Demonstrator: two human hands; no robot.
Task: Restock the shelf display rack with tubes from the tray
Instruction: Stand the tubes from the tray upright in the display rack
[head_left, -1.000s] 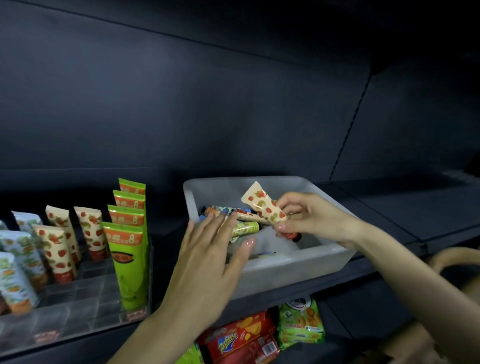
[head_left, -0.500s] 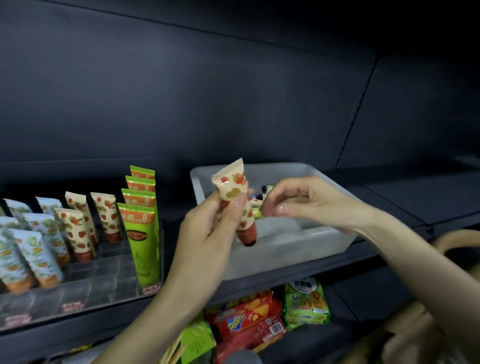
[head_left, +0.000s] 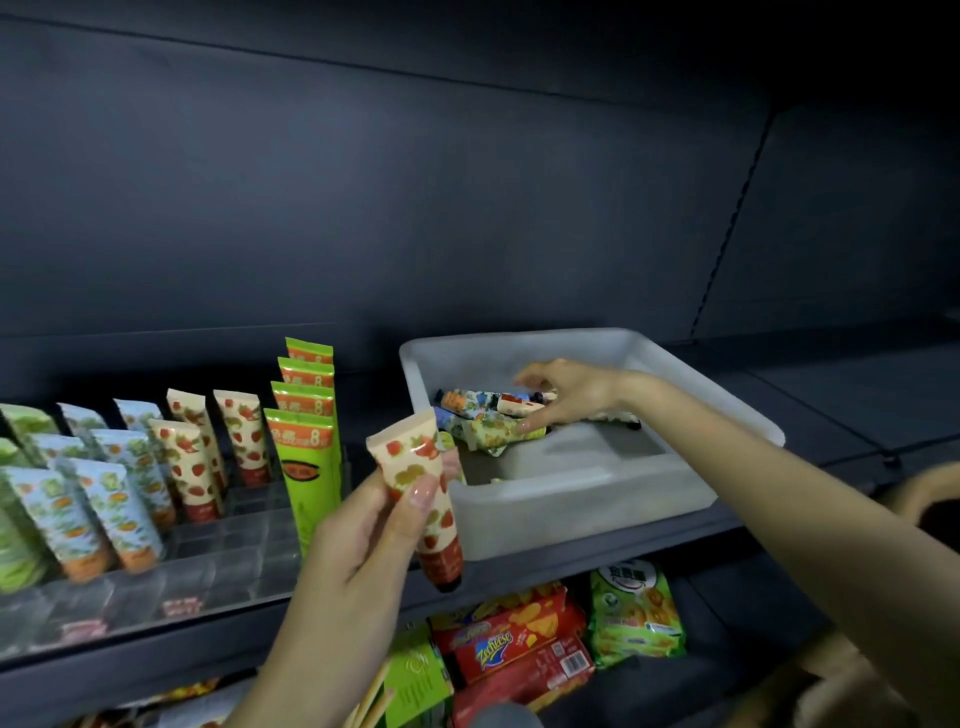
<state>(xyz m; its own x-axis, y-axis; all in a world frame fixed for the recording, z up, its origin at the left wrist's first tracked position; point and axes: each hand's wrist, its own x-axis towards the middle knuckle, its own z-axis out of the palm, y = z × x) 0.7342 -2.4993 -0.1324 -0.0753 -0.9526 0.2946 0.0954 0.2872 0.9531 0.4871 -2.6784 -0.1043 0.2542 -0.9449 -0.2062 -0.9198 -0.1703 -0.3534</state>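
The scene is taken from a wide-angle camera worn on the head, aimed forward and down at close range. The left hand (head_left: 363, 535), gripping a cream strawberry-printed plastic tube (head_left: 410, 457), is seen nearest the lens. The right hand (head_left: 571, 395) is seen farther off, up and to its right, over a pale grey plastic tray (head_left: 571, 514). A clear acrylic display rack (head_left: 223, 561) is framed left of both hands.

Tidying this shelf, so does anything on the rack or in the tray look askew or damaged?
Nothing stands out. The rack tubes stand upright in rows; the tray tubes lie in a loose heap, none visibly damaged.
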